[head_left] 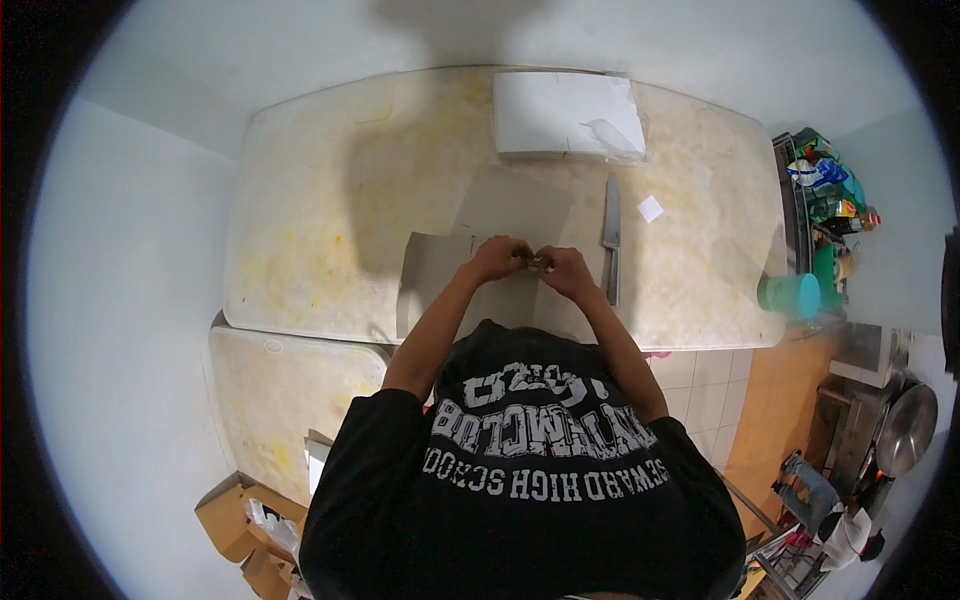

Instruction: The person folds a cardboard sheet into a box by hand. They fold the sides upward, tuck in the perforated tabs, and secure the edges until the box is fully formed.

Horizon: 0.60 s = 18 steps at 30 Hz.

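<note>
I see left hand and right hand pinching small dark thing, likely light; knife at three o'clock.

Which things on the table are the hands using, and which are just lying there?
In use: left hand and right hand pinching a small dark object over flat grey cardboard sheets.

Lying about: grey kitchen knife, white flat box, small white paper square, teal cup.

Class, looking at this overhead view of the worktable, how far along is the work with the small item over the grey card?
Laid out: grey card sheets, a knife and a white box sit on the stained table. In hand: the left hand and right hand pinch a small object together, too small to identify. The knife lies untouched; what remains cannot be told.
</note>
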Each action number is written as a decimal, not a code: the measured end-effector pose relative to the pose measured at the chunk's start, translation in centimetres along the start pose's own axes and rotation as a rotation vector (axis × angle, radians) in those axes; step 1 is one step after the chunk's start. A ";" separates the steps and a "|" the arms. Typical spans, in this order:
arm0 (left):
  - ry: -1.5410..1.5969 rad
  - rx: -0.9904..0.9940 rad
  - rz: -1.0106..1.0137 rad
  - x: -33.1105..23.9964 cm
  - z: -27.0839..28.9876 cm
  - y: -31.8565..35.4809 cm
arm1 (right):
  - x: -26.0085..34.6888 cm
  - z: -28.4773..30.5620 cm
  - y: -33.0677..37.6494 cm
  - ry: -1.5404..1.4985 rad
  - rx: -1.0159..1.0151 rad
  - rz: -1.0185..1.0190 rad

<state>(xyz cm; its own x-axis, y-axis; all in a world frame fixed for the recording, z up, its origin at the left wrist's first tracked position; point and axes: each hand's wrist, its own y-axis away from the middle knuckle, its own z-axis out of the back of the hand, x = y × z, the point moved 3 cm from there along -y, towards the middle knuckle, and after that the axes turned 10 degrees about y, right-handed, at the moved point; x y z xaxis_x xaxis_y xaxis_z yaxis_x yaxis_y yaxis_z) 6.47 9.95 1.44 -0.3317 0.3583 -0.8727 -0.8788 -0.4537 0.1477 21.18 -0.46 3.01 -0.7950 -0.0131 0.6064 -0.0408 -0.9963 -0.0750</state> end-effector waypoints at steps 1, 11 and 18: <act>0.000 0.001 -0.001 -0.2 0.0 0.1 | 0.1 0.0 -0.1 0.030 0.009 0.006; -0.167 -0.034 -0.011 0.0 -0.3 0.4 | 0.2 -0.5 -0.4 0.118 0.063 -0.033; -0.150 0.044 0.103 -1.6 0.3 0.7 | 0.1 0.1 -0.2 -0.019 0.027 -0.082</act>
<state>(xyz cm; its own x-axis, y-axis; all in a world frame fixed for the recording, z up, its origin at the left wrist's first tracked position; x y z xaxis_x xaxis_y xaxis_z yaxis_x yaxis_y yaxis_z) 6.29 9.26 3.09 -0.4656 0.4308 -0.7731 -0.8505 -0.4593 0.2563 21.18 -0.29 3.20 -0.7783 0.0677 0.6242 -0.0893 -0.9960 -0.0032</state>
